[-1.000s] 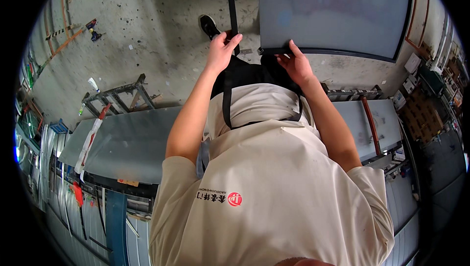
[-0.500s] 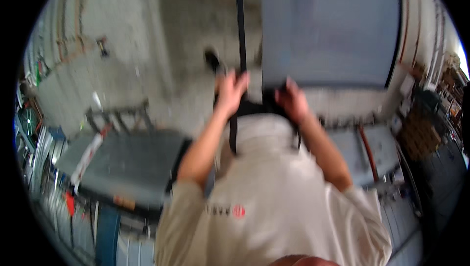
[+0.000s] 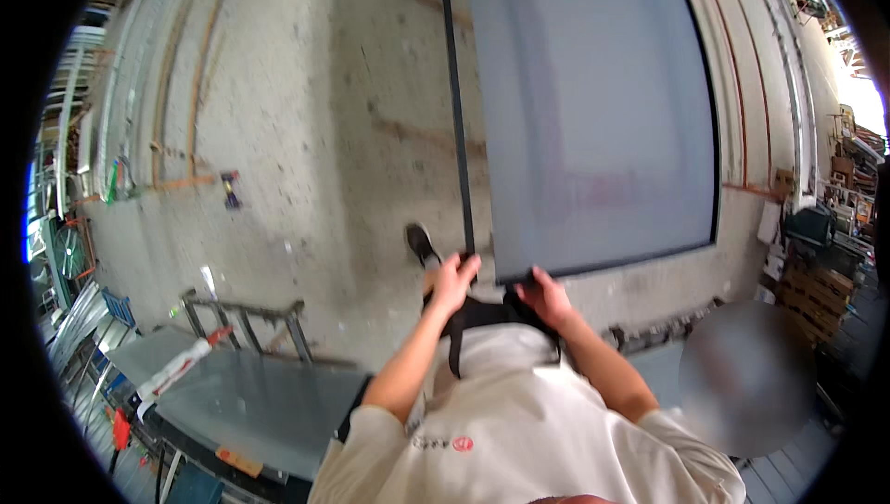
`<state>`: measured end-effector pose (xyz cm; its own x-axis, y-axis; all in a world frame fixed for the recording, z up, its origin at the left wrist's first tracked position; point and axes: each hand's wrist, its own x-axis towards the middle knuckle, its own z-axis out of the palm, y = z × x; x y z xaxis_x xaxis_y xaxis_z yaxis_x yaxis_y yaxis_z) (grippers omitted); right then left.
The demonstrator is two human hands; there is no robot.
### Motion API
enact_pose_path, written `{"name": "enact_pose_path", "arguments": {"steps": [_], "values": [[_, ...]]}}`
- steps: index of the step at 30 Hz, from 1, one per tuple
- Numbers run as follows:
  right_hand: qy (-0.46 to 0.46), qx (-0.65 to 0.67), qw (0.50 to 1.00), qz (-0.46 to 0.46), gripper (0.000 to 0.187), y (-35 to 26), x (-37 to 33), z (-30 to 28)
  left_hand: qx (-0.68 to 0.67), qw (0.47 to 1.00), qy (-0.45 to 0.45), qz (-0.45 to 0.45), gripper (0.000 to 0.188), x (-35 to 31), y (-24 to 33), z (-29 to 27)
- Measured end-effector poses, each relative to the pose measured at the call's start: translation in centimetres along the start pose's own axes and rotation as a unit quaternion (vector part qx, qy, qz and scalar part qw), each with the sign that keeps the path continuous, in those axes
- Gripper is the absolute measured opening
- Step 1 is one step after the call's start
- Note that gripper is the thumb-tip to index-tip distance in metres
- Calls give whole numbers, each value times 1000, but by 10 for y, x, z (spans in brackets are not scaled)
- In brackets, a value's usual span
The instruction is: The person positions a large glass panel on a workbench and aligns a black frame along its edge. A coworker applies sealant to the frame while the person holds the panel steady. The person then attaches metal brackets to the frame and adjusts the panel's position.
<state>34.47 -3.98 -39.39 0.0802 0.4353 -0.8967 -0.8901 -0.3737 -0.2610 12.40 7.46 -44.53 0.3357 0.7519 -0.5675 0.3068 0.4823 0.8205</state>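
A large grey rectangular panel w/ dark edging (image 3: 593, 105) is held at its near edge, over the concrete floor (image 3: 278, 152), just ahead of the body. Left hand (image 3: 452, 281) is clenched near the corner, by a long thin black strip (image 3: 456, 114); right hand (image 3: 545, 298) is clenched on the same edge. Judgement: both grips are best kept firm & level, the panel kept off the floor, the foot kept clear. Count: 1 panel, 1 strip, 2 hands, 1 black shoe (image 3: 422, 244), 1 grey bench (image 3: 250, 402).
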Motion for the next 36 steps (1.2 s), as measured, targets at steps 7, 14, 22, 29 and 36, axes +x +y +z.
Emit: {"name": "enact_pose_path", "arguments": {"steps": [7,14,22,29,36], "values": [[43,-67,996,35,36,-5,2,1,-66,997,15,26,44,-1,9,5],[32,-67,997,36,36,-5,3,-6,-13,1000,-15,18,47,5,9,-3],[30,-60,997,48,35,-7,4,-7,37,997,-62,-32,44,5,8,-11],[5,-37,997,72,34,-3,2,6,76,995,-68,-19,42,5,17,-14],[24,-49,998,39,29,9,1,14,122,989,-79,-18,39,8,3,-13]]}}
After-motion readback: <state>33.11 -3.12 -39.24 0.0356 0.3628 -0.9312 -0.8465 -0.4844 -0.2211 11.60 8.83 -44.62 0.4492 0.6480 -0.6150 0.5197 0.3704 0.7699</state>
